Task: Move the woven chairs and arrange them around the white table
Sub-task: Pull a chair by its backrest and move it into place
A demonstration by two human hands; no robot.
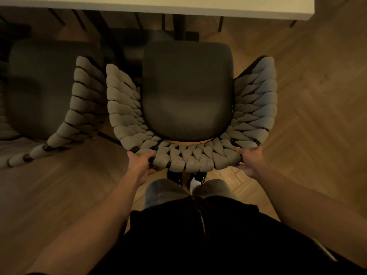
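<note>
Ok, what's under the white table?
Under the white table show dark legs, wood floor and shadow. The tabletop covers the rest.

home dining area | white table (158, 4) | woven chairs (190, 155) | herringbone wood floor (317, 116)

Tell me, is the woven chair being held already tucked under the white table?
Not yet. The grey woven chair with the dark seat cushion stands clear of the white table; the whole seat shows before the table's edge.
</note>
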